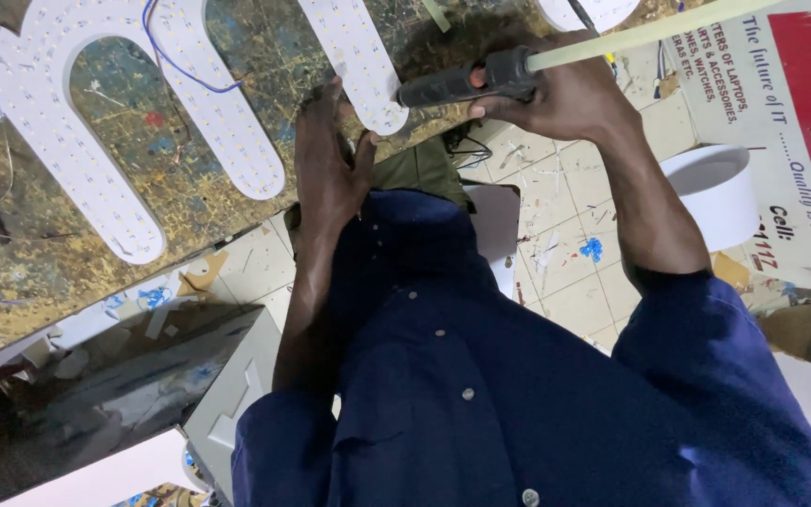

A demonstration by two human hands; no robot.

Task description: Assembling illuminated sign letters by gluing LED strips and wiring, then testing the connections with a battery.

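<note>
White plastic, studded all over with rows of tiny LED dots: that's the sign letter piece [360, 58] under work, a long rounded strip lying on the desk [30, 253] with its curved end poking toward the desk's front edge. Right hand [565, 94] is clamped round a black glue gun [462, 83], nozzle pointing at the side of that strip's rounded tip, a pale yellow-green glue stick [650, 33] running out the back of the gun. Left hand [328, 164] lies flat and spread, fingers apart, pressing at the desk edge just beside the strip's tip, gripping nothing.

Hard to call: the strip's top runs out of the frame, so the letter's full shape is lost. The nozzle tip is dark against the strip and I can't say whether it touches. The trigger is buried under the fingers.

Left of the strip sits a bigger arched letter piece [58, 141], same white and dotted face, with a blue wire [175, 61] looping off it. The desk itself is scarred, paint-splattered board. Below the desk edge there's tiled floor [574, 253] littered with scraps, a white round tub [715, 192] to the right of the gun, and a red and white printed banner [800, 113] beyond it. The person's dark blue buttoned shirt [481, 376] fills the lower frame, blocking much of the floor.
</note>
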